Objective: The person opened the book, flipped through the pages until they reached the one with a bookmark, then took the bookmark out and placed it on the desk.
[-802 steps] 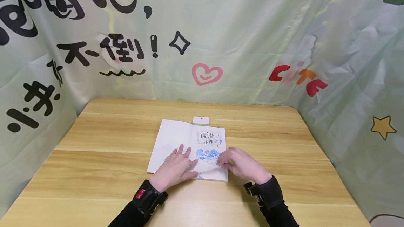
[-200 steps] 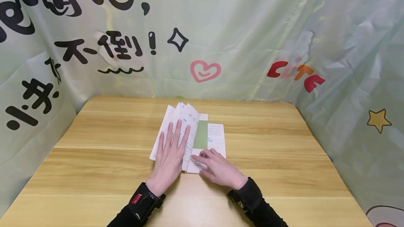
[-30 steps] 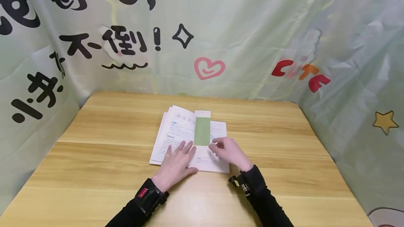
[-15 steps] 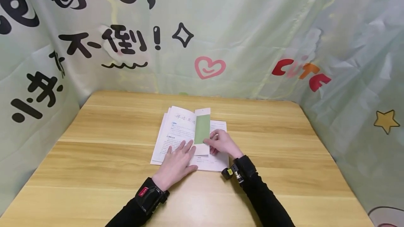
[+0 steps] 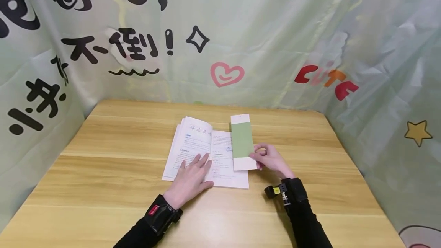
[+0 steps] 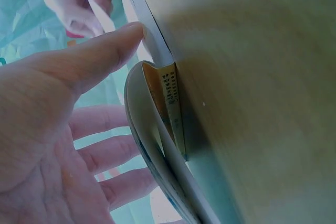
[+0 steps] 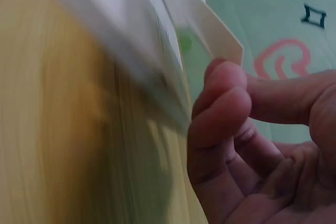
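A light wooden desk (image 5: 103, 179) with long plank seams fills the space, boxed in on three sides by a pale green cloth backdrop (image 5: 275, 30). Big black brush characters (image 5: 113, 51) run across the cloth, beside a black diamond outline (image 5: 197, 39), a pink heart (image 5: 227, 74), red and orange "CUTE" lettering (image 5: 325, 81) and a yellow star (image 5: 418, 133) at right.
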{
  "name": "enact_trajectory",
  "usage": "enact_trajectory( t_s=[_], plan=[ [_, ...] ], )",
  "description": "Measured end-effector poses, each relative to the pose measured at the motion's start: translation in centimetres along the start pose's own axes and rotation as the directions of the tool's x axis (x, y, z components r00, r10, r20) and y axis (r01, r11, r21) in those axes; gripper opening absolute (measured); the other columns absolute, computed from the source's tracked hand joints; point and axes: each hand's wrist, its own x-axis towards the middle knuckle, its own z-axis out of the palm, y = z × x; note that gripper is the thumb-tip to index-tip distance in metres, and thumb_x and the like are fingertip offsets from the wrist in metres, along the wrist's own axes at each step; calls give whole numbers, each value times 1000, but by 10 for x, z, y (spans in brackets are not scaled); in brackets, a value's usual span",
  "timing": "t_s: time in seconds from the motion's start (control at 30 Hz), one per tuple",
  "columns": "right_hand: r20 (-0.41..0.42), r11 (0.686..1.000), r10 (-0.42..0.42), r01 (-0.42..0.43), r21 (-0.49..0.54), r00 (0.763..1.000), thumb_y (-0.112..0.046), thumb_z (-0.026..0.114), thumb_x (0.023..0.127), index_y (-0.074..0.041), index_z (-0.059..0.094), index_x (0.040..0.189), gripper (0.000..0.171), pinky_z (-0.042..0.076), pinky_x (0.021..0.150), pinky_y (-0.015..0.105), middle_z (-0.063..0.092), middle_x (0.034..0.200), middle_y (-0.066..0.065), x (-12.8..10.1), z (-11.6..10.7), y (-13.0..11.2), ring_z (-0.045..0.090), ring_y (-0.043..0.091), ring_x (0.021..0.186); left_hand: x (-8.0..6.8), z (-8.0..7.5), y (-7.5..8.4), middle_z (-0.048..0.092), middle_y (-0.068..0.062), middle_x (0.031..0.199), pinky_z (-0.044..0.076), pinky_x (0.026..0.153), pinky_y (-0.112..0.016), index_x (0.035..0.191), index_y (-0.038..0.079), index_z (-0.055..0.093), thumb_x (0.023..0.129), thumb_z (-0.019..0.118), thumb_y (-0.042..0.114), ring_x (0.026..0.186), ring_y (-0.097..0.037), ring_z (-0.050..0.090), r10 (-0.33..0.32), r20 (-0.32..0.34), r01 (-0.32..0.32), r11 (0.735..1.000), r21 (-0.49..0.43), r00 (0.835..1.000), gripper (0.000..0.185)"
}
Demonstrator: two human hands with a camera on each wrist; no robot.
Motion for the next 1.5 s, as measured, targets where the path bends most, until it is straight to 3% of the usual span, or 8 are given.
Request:
enact_trajectory(
  t_s=[0.33, 0.47, 0.73, 1.03, 1.17, 1.27, 1.4, 1.5],
  plan=[
    [-100, 991, 15, -28, -130, 995, -13, 62, 100, 12, 46, 125, 39, 50, 55, 24, 59, 63, -4, -6, -35, 14, 57, 10, 56, 0, -1, -1, 47, -12, 157, 38, 109, -72, 143, 6, 56, 90, 73, 41, 145, -36, 44, -9, 13, 10, 999, -34, 1000, 65],
    [-136, 975, 37, -65, -213, 990, -15, 62, 99, 9, 49, 121, 35, 49, 54, 26, 59, 65, 1, -7, -41, 16, 56, 13, 56, 0, -1, 0, 47, -12, 157, 38, 109, -72, 143, 6, 56, 90, 73, 40, 145, -36, 45, -9, 14, 10, 999, -34, 1000, 65],
    [-236, 883, 17, -126, -453, 972, -18, 68, 93, 3, 60, 103, 25, 46, 54, 28, 64, 83, 11, -2, -40, 21, 55, 15, 56, 1, -1, 0, 46, -11, 158, 38, 109, -72, 143, 7, 56, 90, 73, 42, 146, -35, 44, -14, 20, 15, 999, -34, 1000, 66],
    [-240, 899, 8, -112, -423, 971, -22, 66, 96, 2, 60, 103, 25, 44, 53, 27, 58, 73, 5, -4, -40, 21, 53, 15, 55, 1, -7, -6, 50, -11, 155, 39, 109, -70, 143, 8, 56, 91, 72, 43, 144, -34, 47, 11, 14, -10, 999, -36, 1000, 65],
    [-239, 910, -23, -79, -407, 971, -23, 62, 98, 1, 59, 110, 27, 44, 53, 27, 59, 73, 6, -8, -40, 18, 53, 14, 55, 1, -18, -17, 57, -14, 148, 42, 110, -63, 141, 8, 58, 92, 70, 43, 138, -33, 53, 38, -56, -37, 999, 2, 998, 62],
    [-241, 906, -95, -16, -423, 966, -22, 61, 99, 3, 60, 116, 30, 42, 53, 26, 61, 75, 9, -11, -41, 14, 52, 14, 58, 1, -29, -29, 56, -17, 148, 41, 112, -63, 141, 7, 57, 93, 69, 43, 139, -37, 52, 33, -113, -31, 999, 23, 993, 61],
    [-250, 888, -210, 77, -454, 945, -20, 62, 99, 4, 61, 123, 33, 43, 58, 24, 64, 80, 12, -14, -43, 12, 54, 16, 68, 0, -44, -46, 42, -19, 158, 34, 115, -68, 149, 5, 47, 97, 61, 46, 146, -42, 40, -25, -139, 25, 1000, -2, 990, 67],
    [-242, 870, -288, 148, -471, 926, -17, 64, 98, 4, 61, 125, 34, 53, 72, 30, 68, 91, 15, -14, -45, 13, 63, 23, 82, -1, -56, -59, 33, -17, 163, 31, 117, -68, 156, 7, 35, 103, 49, 49, 149, -43, 34, -81, -161, 77, 996, -34, 984, 69]
  ],
)
